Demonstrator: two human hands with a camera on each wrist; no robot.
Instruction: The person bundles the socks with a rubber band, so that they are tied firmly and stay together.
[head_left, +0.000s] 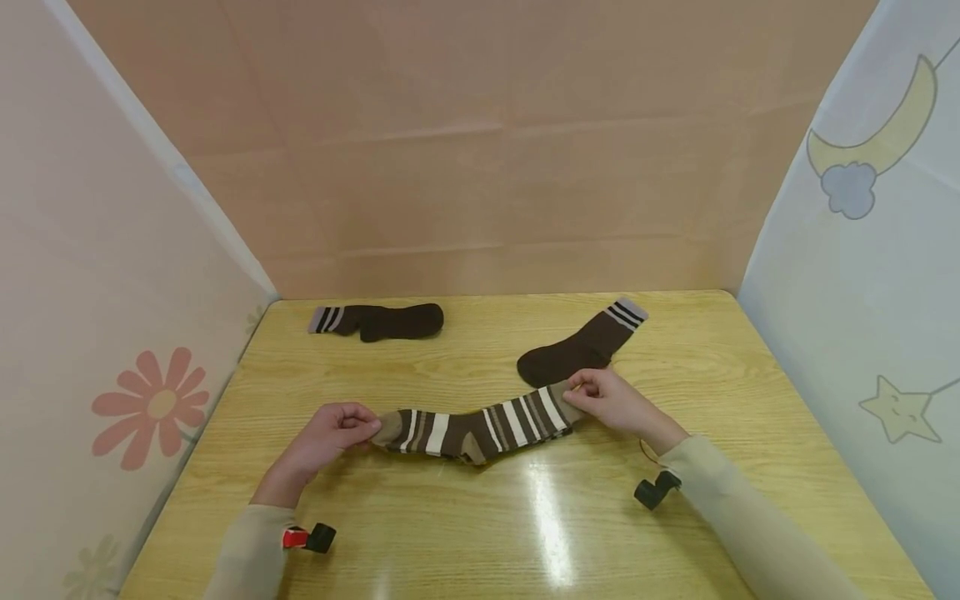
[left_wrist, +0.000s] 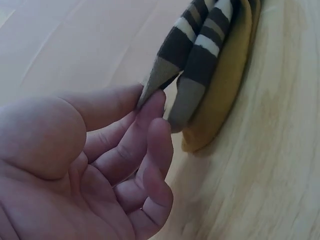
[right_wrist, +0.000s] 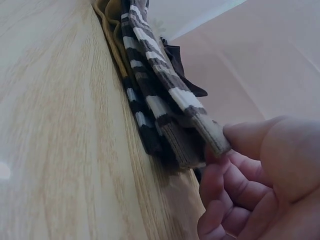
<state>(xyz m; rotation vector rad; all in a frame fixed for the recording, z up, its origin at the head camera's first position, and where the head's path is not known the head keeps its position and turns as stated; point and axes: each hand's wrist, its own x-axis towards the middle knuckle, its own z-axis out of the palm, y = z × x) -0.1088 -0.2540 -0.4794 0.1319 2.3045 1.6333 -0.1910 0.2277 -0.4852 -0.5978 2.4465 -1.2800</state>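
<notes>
A: How are the arms lying?
B: The left forearm is reaching in from the near left, its hand bending inward to the right. The right hand is pointing leftward, sitting a little farther away.
A: And the fingers?
B: Both sets are clamping. The left thumb and fingers are pinching the tan toe of the upper striped sock; the right ones are gripping its tan cuff.
A: So the sock is running between them?
B: Yes, it is stretching across the middle of the worktop, its heel bulging toward the near side.
A: Is anything lying under it?
B: A second striped sock is lying just beneath, its toe sitting beside the left fingers; I can't tell whether they are touching it. A mustard sock is resting lower.
A: And beyond?
B: One dark sock is lying far left, another dark sock far right, just past the right hand.
</notes>
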